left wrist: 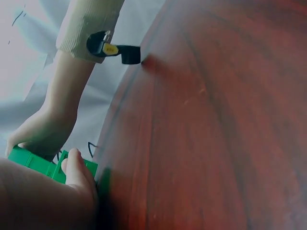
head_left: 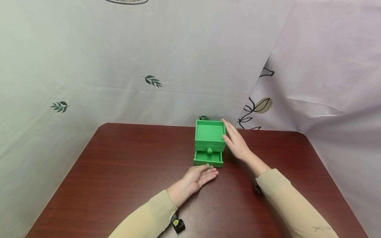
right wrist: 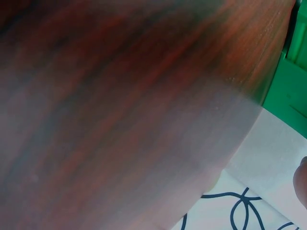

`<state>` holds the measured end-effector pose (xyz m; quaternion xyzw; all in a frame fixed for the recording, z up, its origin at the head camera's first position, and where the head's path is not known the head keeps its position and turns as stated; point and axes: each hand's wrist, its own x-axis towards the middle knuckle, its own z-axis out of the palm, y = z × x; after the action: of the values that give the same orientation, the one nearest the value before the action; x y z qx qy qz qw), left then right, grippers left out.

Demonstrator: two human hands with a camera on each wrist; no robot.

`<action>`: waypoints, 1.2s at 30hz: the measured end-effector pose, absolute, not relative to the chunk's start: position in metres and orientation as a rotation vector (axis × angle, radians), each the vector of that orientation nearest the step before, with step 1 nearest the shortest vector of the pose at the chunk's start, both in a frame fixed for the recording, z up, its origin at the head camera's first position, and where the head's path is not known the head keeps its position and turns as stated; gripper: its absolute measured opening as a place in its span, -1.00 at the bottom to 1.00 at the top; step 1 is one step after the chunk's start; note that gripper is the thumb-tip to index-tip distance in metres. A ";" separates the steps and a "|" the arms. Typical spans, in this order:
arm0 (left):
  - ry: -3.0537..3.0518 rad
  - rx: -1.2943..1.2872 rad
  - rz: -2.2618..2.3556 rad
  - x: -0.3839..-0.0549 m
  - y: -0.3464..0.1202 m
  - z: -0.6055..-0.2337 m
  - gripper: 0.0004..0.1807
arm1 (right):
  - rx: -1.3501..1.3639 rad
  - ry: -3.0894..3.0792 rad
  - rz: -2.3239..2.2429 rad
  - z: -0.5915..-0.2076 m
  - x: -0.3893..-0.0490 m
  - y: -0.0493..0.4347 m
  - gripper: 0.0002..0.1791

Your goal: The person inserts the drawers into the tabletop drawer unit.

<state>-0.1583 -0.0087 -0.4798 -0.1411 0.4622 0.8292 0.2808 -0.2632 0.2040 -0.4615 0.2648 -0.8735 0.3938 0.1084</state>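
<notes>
A small green drawer box (head_left: 210, 146) stands near the table's far edge, with a shallow open tray on top. Its lower drawer (head_left: 198, 162) is pulled out toward me, while the upper drawer with its round knob (head_left: 209, 150) sits closed. My left hand (head_left: 194, 178) is palm up in front and pinches the lower drawer's knob (head_left: 209, 166) by the thumb; its other fingers extend to the right. Against the box's right side lies my right hand (head_left: 237, 142), fingers straight and thumb near the top edge. In the right wrist view, the green box (right wrist: 287, 98) shows only partly.
The dark red-brown wooden table (head_left: 125, 172) surrounds the box. Behind it hangs a pale cloth (head_left: 178, 59) with leaf prints. Black wrist devices (head_left: 178, 225) show by the sleeves.
</notes>
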 end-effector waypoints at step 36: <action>1.106 -0.490 2.304 -0.199 0.002 -0.480 -0.59 | 0.785 -2.550 1.149 -0.462 -0.262 0.203 -0.30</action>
<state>-0.1990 0.0023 -0.4802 -0.1813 0.4095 0.8535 0.2664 -0.2621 0.2025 -0.4618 0.2685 -0.8717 0.3926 0.1179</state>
